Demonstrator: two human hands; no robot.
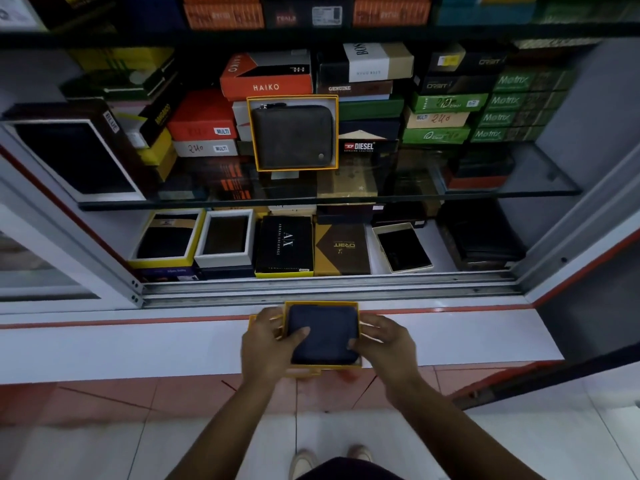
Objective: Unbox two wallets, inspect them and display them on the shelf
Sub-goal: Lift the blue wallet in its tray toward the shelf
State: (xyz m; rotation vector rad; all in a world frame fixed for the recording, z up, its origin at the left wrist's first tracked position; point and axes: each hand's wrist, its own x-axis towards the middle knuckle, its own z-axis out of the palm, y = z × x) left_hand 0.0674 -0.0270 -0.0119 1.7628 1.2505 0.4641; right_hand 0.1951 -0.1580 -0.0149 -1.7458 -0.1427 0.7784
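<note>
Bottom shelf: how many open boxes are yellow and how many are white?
Yellow open boxes: 1
White open boxes: 2
Total: 3

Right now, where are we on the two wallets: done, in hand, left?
Done: one brown zip wallet stands propped in its open yellow-edged box on the glass shelf. In hand: the left hand and right hand hold a dark blue wallet sitting in its open yellow box above the white ledge. Left: placing this second one on the shelf.
</note>
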